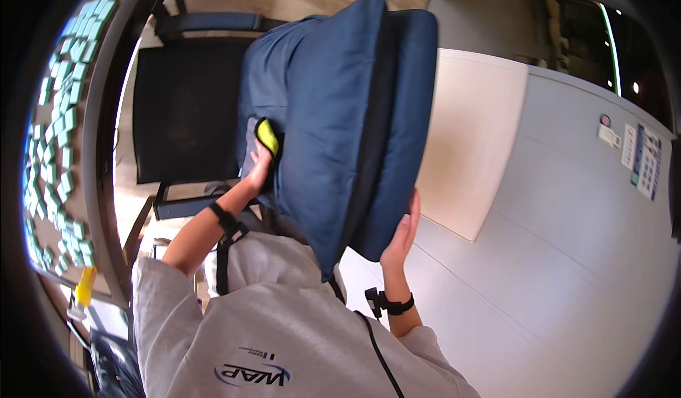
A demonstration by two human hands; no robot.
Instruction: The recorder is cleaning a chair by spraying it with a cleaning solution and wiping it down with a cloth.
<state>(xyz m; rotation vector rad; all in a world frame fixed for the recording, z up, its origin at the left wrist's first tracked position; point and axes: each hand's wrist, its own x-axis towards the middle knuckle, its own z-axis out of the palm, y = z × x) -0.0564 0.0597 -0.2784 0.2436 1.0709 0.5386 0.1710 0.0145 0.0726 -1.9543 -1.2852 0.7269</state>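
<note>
My left hand holds a grey and yellow cloth with a black edge, pressed against the blue upholstery. Beside it stands a large dark blue cushion with pointed corners. A second blue cushion lies against its right side, with a dark band between the two. My right hand rests against the lower right edge of that second cushion, fingers extended along it; part of its fingertips is hidden. To the left is the black seat of a chair with blue-padded armrests.
A table edge runs along the left, with many green-backed mahjong tiles spread on it. A yellow-topped bottle is by its near corner. At right are a pale wall, a beige panel and posted signs.
</note>
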